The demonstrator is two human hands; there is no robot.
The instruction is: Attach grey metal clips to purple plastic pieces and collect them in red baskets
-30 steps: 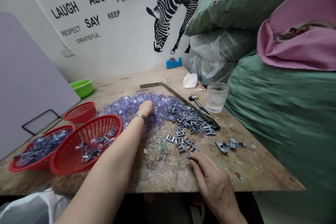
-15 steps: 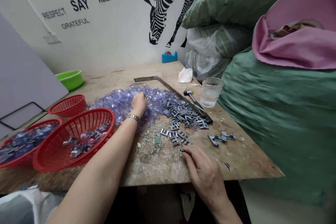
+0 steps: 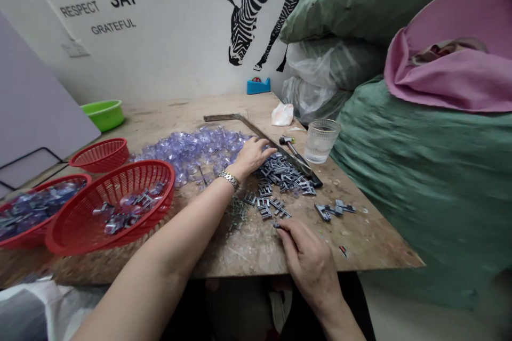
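My left hand (image 3: 253, 154), with a metal watch on the wrist, reaches across the table and rests at the right edge of a heap of clear purple plastic pieces (image 3: 188, 150), next to a pile of small grey metal clips (image 3: 285, 176). Its fingers are spread and whether they hold a piece is hidden. My right hand (image 3: 307, 257) lies near the table's front edge and pinches a small grey clip (image 3: 276, 225) at its fingertips. More grey clips (image 3: 267, 206) lie between the two hands.
Three red mesh baskets (image 3: 116, 203) stand at the left, two holding purple and grey parts. A green bowl (image 3: 103, 113), a glass (image 3: 321, 140), a hammer (image 3: 296, 155), a metal square (image 3: 236, 118) and big green sacks (image 3: 420, 170) at the right surround the worn wooden table (image 3: 372, 234).
My left hand has moved right, from the middle of the purple heap to its edge beside the grey clips. My right hand has stayed in place with its clip.
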